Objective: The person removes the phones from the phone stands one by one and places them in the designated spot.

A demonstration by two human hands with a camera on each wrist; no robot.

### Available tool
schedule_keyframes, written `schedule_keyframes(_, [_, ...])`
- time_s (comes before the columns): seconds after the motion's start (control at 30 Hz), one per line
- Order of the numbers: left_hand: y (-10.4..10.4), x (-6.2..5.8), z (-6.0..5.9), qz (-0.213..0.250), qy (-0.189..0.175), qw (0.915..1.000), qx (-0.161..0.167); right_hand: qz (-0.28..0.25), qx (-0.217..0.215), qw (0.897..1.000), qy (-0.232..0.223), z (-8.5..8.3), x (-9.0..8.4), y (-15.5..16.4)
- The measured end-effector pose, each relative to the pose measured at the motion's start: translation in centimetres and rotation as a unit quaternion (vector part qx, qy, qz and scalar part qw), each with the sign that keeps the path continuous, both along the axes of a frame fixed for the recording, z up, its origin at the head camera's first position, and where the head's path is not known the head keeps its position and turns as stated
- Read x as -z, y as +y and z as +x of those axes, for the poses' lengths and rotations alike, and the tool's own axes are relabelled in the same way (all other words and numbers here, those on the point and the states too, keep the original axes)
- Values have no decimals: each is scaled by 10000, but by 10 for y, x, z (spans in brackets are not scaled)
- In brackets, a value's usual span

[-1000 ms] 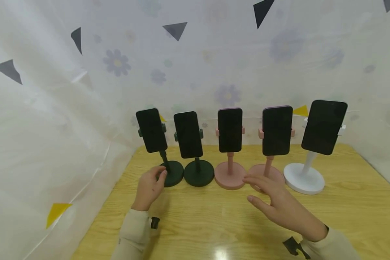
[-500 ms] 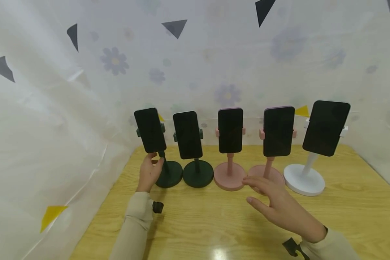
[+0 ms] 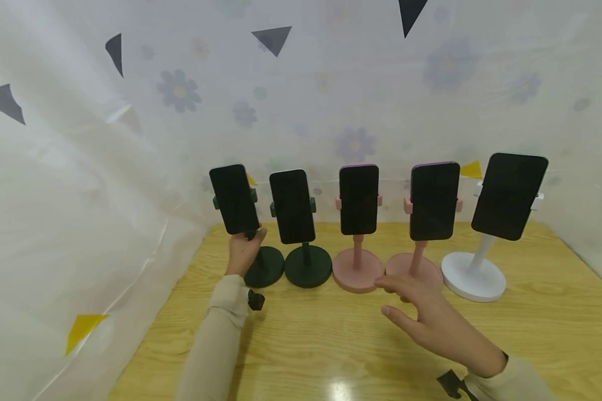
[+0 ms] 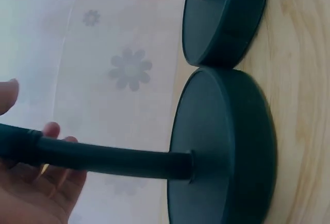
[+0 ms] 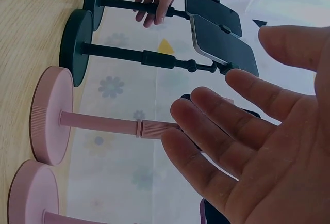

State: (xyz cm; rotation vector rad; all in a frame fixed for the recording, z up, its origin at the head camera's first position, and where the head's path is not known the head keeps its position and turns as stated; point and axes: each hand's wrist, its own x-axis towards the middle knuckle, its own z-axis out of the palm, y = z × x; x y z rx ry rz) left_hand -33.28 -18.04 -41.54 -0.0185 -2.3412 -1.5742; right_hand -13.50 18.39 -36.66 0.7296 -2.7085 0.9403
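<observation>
The left hand [image 3: 243, 249] curls its fingers around the upright pole of the far-left dark stand [image 3: 261, 266], just beneath its phone [image 3: 233, 199]; the right hand [image 3: 431, 323] hovers, fingers spread, holding nothing.

You are looking at a light wooden table [image 3: 331, 345] that is carrying 5 phone stands in a row along its far edge. From your left, 2 dark green bases [image 3: 308, 266] are sitting just beside each other, then 2 pink bases [image 3: 356, 271], then 1 white base [image 3: 474, 277].
</observation>
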Motion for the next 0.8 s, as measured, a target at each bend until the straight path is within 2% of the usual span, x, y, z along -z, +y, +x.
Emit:
schedule_keyframes(0.13, [3, 4, -7, 441, -14, 9990, 5, -50, -32, 10000, -62, -1, 3, 1])
schedule_keyframes(0.27, [-2, 6, -12, 825, -226, 9959, 289, -73, -90, 9999, -103, -1, 5, 2])
schedule_keyframes(0.4, [-2, 7, -16, 762, -354, 9950, 540, -86, -92, 9998, -122, -1, 8, 4])
schedule_keyframes(0.53, [2, 8, -18, 870, -168, 9934, 732, -51, -100, 9999, -103, -1, 9, 7])
schedule_keyframes(0.67, [4, 9, -19, 981, -9, 9926, 710, -37, -162, 9998, -64, -2, 8, 7])
schedule_keyframes(0.8, [1, 10, -18, 997, -20, 9931, 611, -18, -160, 9999, 11, -1, 8, 7])
